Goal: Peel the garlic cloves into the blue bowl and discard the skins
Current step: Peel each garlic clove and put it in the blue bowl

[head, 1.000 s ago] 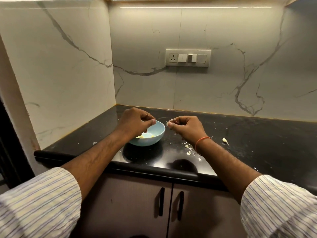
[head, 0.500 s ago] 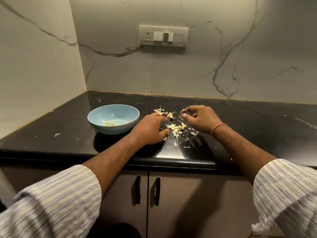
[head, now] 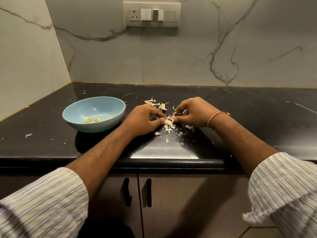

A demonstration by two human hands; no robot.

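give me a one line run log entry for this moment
step: peeling | left hand and right hand: pinch garlic clove | blue bowl: left, few peeled pieces | skins: loose on counter

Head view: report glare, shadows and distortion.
Head view: bright glare on the countertop near its front edge; blue bowl casts a dark shadow in front of itself; wide-angle bending at the edges enlarges the sleeves; hands and skins slightly soft.

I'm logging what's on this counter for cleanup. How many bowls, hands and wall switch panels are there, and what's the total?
Blue bowl: 1
Hands: 2, the left hand and the right hand, both pinching at the garlic skins
Wall switch panel: 1
Total: 4
The loose skin scraps on the countertop are too many and too small to count.
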